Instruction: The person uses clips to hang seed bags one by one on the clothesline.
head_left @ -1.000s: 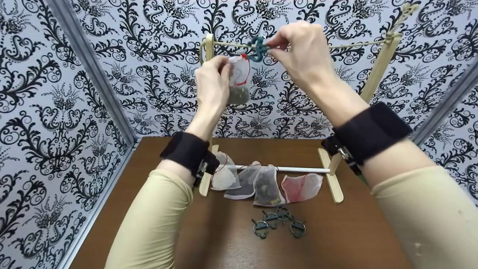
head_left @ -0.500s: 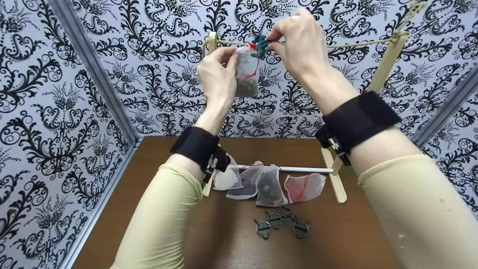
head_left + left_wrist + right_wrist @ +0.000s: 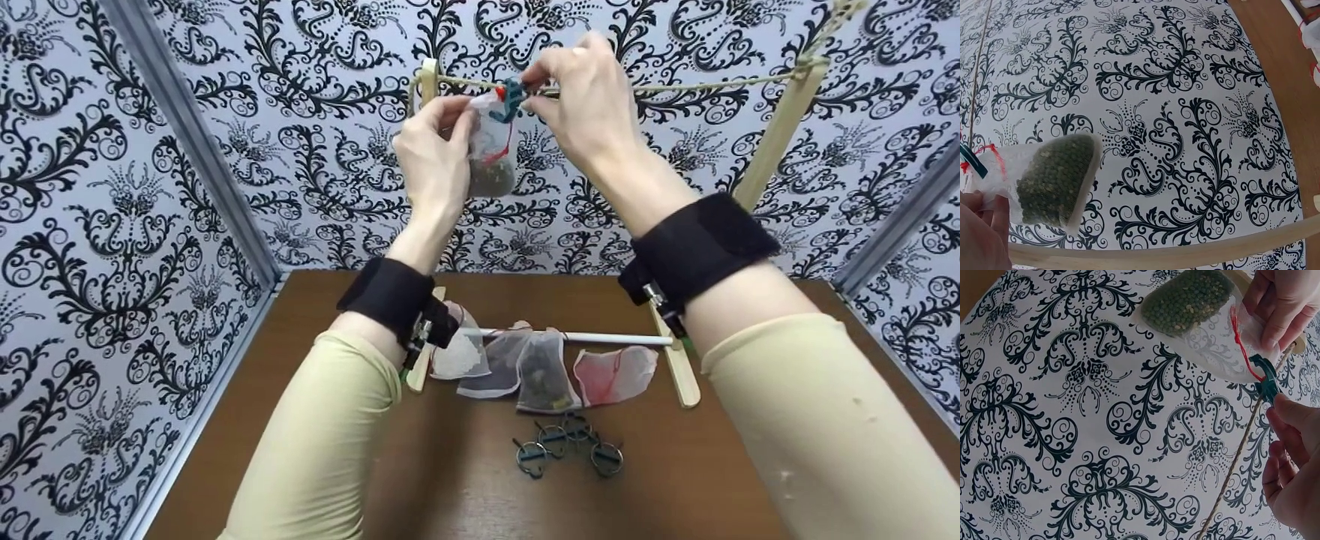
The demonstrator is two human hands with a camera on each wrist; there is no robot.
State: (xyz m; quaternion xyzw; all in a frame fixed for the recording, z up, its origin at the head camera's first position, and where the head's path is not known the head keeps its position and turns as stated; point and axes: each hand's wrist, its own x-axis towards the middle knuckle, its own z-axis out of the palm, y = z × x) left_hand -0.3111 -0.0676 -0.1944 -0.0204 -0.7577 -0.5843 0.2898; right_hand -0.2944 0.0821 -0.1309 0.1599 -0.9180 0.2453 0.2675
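Observation:
A white mesh drawstring bag (image 3: 1055, 183), filled at its bottom with green pea-like grains, hangs up at the rope (image 3: 705, 87). My left hand (image 3: 435, 154) pinches the bag's upper edge. In my right hand (image 3: 589, 101) a dark green plastic clip (image 3: 1266, 382) is pinched between thumb and forefinger. The clip sits at the rope, against the bag's top beside the red drawstring (image 3: 1238, 337). Whether its jaws grip both bag and rope I cannot tell.
Wooden posts (image 3: 780, 142) hold the rope, joined low down by a white rod (image 3: 615, 339). Several filled mesh bags (image 3: 541, 371) lie on the brown table (image 3: 645, 495) below. In front of them are several green clips with metal rings (image 3: 532, 456). A patterned wall stands behind.
The bag and left hand have risen slightly and come closer to the clip, which now meets the bag's top. My right hand keeps its pinch on the clip and has shifted a little left.

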